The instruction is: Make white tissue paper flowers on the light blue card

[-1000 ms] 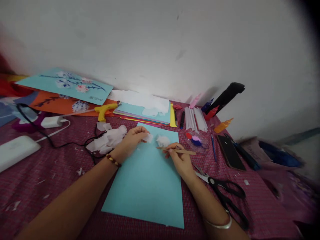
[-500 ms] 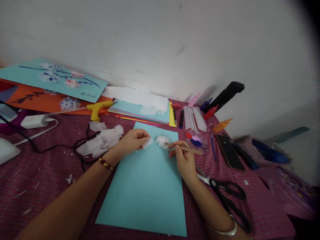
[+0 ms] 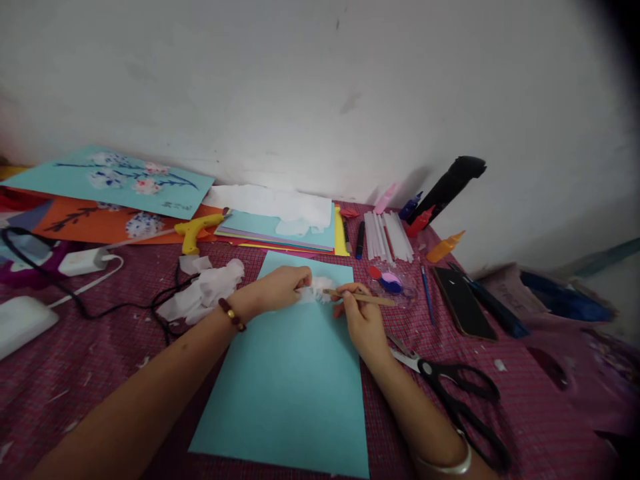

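A sheet of light blue paper (image 3: 290, 387) lies lengthwise before me. Near its far end sits a ruffled white paper flower (image 3: 325, 287). My left hand (image 3: 285, 287) pinches a small piece of white tissue paper (image 3: 306, 295) at the flower's left side. From the right, my right hand (image 3: 363, 317) grips a flat wooden stick (image 3: 367, 298), its tip at the flower. The fingertips of my left hand are partly hidden.
Crumpled white paper pieces (image 3: 210, 290) and a yellow glue gun (image 3: 195, 230) lie left. Black-handled scissors (image 3: 460, 387) and a phone (image 3: 463, 300) are right. Behind stand glue sticks (image 3: 387, 237), paint bottles (image 3: 445, 247) and stacked coloured paper (image 3: 305, 233). A finished flower picture (image 3: 115, 180) leans back left.
My left hand has moved right with the tissue piece, bringing it up against the flower. My right hand keeps the stick at the flower. The view has shifted slightly.
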Available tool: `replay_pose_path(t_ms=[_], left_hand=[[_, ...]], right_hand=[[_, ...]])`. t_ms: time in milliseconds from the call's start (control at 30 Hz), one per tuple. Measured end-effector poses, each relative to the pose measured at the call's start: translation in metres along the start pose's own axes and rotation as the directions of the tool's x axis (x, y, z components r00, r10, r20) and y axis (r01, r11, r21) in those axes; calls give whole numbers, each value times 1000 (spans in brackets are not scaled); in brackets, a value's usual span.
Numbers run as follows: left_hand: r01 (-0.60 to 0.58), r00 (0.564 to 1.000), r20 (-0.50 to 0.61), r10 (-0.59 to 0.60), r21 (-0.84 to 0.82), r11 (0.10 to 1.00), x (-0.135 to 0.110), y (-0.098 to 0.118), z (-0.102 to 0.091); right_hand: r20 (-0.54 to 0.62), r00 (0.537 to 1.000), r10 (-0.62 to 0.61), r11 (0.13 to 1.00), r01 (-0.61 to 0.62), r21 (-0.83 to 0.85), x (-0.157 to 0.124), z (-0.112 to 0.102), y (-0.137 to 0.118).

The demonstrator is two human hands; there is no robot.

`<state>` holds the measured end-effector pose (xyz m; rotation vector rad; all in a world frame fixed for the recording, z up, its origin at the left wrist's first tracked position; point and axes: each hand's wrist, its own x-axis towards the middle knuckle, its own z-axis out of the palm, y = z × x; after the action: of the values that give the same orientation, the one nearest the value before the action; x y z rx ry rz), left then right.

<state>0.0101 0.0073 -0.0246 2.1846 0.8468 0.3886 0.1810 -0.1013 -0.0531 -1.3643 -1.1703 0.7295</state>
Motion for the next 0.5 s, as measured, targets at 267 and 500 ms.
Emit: replay_pose_path(t_ms=[267,500], left_hand=[[8,1000,-1,-8,3,1000,3,-7,10],[2,1000,-6,-2,-7,1000,7,-12,13]], right_hand=[[-139,990,-35,997,44,64,-4,-2,-9],[15,994,-107,994,107,-16,-13,4,-10]])
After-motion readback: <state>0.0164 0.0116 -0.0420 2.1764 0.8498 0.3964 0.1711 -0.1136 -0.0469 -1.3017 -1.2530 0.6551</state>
